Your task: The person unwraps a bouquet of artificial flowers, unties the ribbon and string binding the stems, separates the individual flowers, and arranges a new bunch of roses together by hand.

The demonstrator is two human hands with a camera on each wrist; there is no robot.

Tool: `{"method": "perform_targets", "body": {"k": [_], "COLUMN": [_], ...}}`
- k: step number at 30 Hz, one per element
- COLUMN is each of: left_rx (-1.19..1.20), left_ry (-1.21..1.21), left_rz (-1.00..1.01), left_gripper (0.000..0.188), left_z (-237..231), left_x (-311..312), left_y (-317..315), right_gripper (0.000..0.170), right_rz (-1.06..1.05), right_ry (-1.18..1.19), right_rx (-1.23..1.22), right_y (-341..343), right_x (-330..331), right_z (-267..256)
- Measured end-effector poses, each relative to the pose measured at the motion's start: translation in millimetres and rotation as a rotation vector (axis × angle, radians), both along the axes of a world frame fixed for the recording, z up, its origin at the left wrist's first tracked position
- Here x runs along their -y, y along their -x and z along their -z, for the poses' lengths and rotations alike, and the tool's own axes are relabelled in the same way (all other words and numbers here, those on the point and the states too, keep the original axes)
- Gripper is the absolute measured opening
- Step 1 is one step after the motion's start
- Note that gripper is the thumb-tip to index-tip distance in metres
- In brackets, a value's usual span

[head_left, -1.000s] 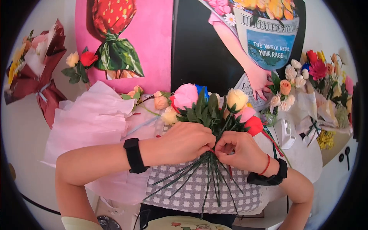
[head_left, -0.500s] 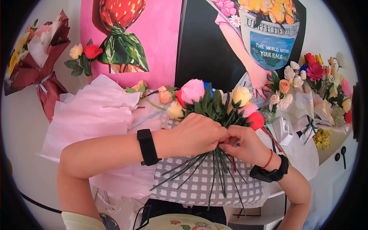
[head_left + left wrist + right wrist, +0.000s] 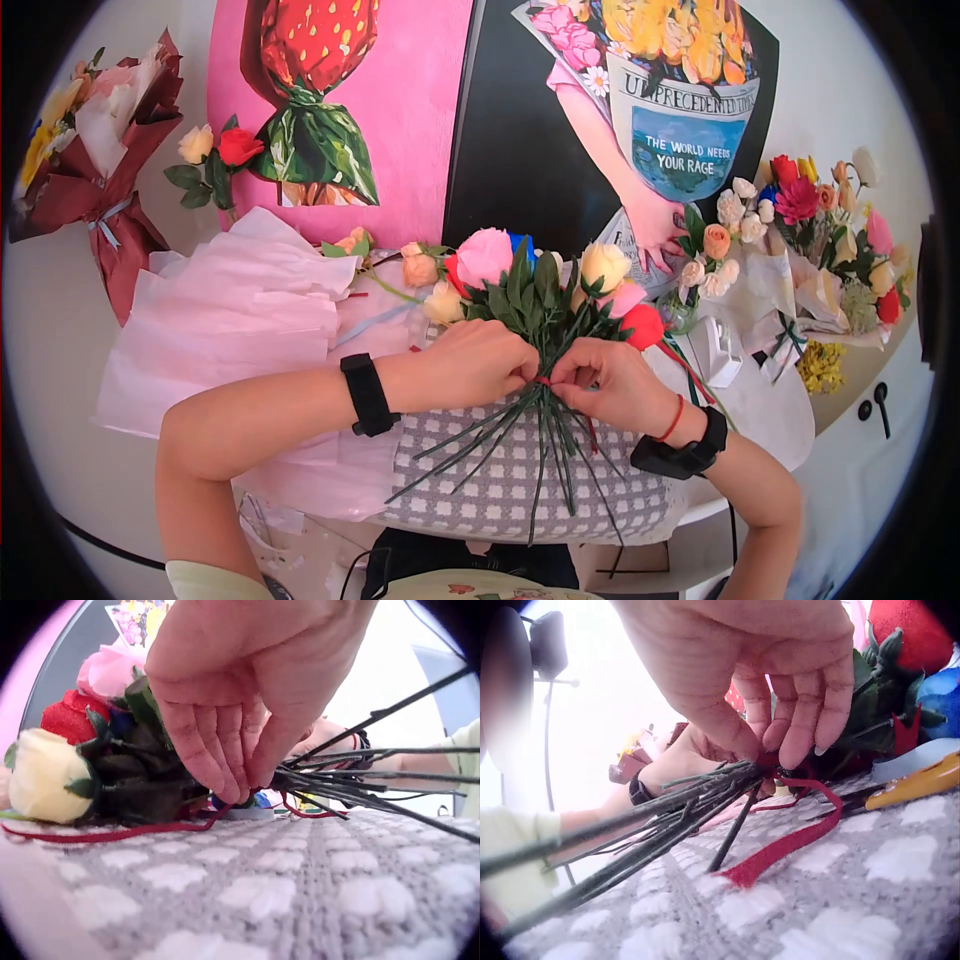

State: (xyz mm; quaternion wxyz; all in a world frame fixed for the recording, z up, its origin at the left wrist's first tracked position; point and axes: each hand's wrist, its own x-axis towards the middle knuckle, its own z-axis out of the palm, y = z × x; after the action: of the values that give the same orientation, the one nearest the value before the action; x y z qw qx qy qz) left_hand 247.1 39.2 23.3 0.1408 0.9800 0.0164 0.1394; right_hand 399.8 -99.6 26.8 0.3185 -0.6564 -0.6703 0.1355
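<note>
A bouquet of artificial roses, with a pink rose [image 3: 485, 257], a cream rose [image 3: 605, 267] and a red rose [image 3: 642, 326], lies with its blooms pointing away from me. Its green stems [image 3: 540, 440] fan out towards my body. Round the binding point runs a red ribbon [image 3: 795, 841], one tail trailing on the cloth. My left hand [image 3: 478, 362] pinches the ribbon at the left of the stems, fingertips bent down together. From the other side my right hand [image 3: 618, 382] pinches it between thumb and fingers. A short red stretch shows between the hands.
A grey and white checked cloth [image 3: 500, 490] lies under the bouquet. Pink wrapping paper [image 3: 230, 310] spreads at the left. A yellow-handled tool [image 3: 915, 781] lies near the blooms. Wrapped bouquets stand on both sides, including a maroon one [image 3: 100, 200]. A white dispenser [image 3: 715, 350] sits at the right.
Half a second ago the fingers of both hands met over the stems; now they are slightly apart, with red ribbon showing between them. The head view has shifted a little.
</note>
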Motion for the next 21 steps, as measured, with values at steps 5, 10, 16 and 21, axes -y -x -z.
{"method": "perform_targets", "body": {"k": [5, 10, 16, 21], "left_rx": [-0.022, -0.098, -0.353, -0.334], "left_ry": [0.134, 0.514, 1.046, 1.338], "left_rz": [-0.016, 0.001, 0.090, 0.002], "left_gripper": [0.007, 0.017, 0.026, 0.024], "left_z": [5.5, -0.6, 10.1, 12.3], "left_x": [0.0, 1.3, -11.0, -5.7], "left_y": [-2.2, -0.2, 5.5, 5.1], "right_gripper": [0.010, 0.011, 0.008, 0.013], "right_rz": [-0.028, -0.137, -0.236, -0.214], "right_ry": [-0.046, -0.075, 0.020, 0.050], "right_rx": [-0.026, 0.200, 0.117, 0.060], "right_y": [-1.2, -12.6, -17.7, -19.8], "right_x": [10.3, 23.8, 13.1, 10.5], "right_z": [2.5, 8.1, 23.9, 30.2]}}
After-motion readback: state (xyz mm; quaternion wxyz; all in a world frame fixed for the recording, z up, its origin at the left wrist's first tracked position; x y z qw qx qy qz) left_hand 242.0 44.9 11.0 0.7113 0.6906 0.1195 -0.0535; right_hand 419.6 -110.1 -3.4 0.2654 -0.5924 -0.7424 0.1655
